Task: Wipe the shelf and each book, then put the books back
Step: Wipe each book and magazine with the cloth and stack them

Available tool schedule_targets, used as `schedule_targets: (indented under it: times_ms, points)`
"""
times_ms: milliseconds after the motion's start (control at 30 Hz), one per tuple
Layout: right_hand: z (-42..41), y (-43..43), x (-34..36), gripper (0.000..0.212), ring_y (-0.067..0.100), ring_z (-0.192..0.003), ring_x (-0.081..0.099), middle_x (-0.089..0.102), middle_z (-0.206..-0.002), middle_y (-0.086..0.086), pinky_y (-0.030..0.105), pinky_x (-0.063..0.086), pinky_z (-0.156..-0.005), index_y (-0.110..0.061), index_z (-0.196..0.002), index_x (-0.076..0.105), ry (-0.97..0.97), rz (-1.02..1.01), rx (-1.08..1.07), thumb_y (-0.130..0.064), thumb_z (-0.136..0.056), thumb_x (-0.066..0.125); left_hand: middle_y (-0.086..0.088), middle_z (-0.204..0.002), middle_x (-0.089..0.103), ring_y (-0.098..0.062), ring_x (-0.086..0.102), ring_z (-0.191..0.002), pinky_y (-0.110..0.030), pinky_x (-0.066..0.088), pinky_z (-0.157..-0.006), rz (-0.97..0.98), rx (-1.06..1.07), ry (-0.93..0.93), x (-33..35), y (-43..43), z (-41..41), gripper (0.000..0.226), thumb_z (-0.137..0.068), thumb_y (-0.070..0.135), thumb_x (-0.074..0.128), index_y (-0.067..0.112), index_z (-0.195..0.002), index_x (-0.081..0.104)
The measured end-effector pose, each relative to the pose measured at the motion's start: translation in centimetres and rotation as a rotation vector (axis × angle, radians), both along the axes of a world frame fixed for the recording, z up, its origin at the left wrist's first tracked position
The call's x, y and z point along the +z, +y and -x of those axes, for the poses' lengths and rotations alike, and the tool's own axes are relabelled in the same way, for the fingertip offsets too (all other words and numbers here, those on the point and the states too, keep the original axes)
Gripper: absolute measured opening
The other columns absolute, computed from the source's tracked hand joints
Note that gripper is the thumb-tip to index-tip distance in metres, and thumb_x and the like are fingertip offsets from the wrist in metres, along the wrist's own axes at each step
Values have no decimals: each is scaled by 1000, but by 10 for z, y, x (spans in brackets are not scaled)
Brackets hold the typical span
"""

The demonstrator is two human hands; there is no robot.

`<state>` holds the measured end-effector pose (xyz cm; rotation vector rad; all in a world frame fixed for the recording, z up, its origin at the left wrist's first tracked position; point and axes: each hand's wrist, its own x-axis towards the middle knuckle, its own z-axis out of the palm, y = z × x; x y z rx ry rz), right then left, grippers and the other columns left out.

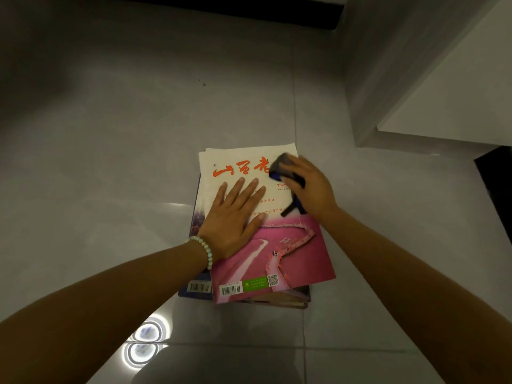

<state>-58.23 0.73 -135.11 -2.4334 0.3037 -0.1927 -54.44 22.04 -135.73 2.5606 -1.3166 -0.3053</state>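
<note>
Here's the top magazine (pixel 291 250) of the stack, lying face up on the floor (pixel 138 134) right in front of me. Big red-orange brush characters run across its white upper half. I read 山 first and 老 last, and whatever follows is under my cloth (pixel 282 164). Just below the cloth there's "2024" in small red print. More red lines sit further down, but my fingers cover parts of them and they're too small to read.

The lower half is a pink picture with a winding walkway. Along the bottom edge there's a barcode (pixel 231 290), a green label (pixel 255 284) and a QR code (pixel 273 279). A darker book (pixel 195 289) pokes out underneath on the left with its own barcode, and more books show at the bottom right corner.

My left hand (pixel 235 217) lies flat on the cover, fingers straight and spread, pressing it down. There's a bead bracelet (pixel 206 249) on that wrist. My right hand (pixel 313 187) has its fingers curled round the dark grey cloth, which has a blue edge, and holds it against the magazine's upper right corner.

A white cabinet (pixel 443 92) stands to the upper right, apart from the stack. Something dark (pixel 496 173) sits at the far right edge. Ring-shaped light reflections (pixel 144 342) gleam on the tiles near my left forearm.
</note>
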Motion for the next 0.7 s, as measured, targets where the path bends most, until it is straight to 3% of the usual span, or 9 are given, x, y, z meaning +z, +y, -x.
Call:
schedule_targets:
  times_ms: [67, 133, 200, 300, 400, 567, 700]
  points:
    - [-26, -9, 7, 35, 24, -126, 49, 54, -136, 7, 32, 35, -109, -11, -127, 60, 23, -183, -147, -17, -92, 61, 4, -159, -3, -15, -12, -146, -42, -9, -118, -2, -2, 3, 0, 0, 0, 80, -84, 65, -15, 26, -151, 3]
    - [-35, -16, 23, 31, 19, -105, 58, 63, -119, 9, 18, 44, -90, -6, -121, 63, 30, -403, -310, -16, -92, 61, 4, -159, -2, -15, -12, -145, -42, -10, -118, 16, 2, 20, 0, 0, -1, 80, -84, 66, -14, 26, -151, 4]
    - [-23, -20, 35, 29, 15, -96, 57, 63, -107, 5, 9, 42, -75, -5, -119, 63, -12, -427, -374, -16, -92, 61, 5, -159, 0, -14, -11, -145, -40, -11, -118, 39, 7, 48, 1, 0, -2, 81, -83, 67, -15, 27, -151, 6]
    - [19, -19, 34, 29, 14, -100, 55, 59, -110, 1, 13, 42, -82, -9, -122, 58, -6, -460, -403, -18, -94, 58, 7, -159, 4, -11, -7, -146, -34, -13, -117, 86, 48, 113, 4, -2, -2, 83, -81, 69, -15, 29, -150, 8]
    - [62, -11, 23, 23, 19, -104, 58, 61, -111, 2, 21, 45, -81, -14, -114, 58, 121, -590, -470, -25, -94, 57, 8, -158, 10, -12, 2, -145, -29, -4, -115, 137, 105, 196, 13, -8, -4, 74, -85, 64, -1, 33, -149, 17]
    - [81, 6, 28, 26, 26, -99, 64, 68, -107, 10, 39, 53, -88, -16, -108, 62, 208, -846, -506, -36, -94, 54, 9, -158, 9, -15, 3, -143, -35, 4, -114, 74, 121, 343, 32, -29, 3, 55, -98, 53, 14, 35, -150, 16]
    - [78, 10, 43, 24, 22, -94, 65, 69, -101, 5, 32, 53, -81, -17, -110, 63, 137, -816, -470, -33, -94, 55, 9, -159, 2, -17, -4, -145, -41, -1, -117, 58, 221, 523, 42, -44, 11, 54, -99, 50, 12, 33, -151, 9]
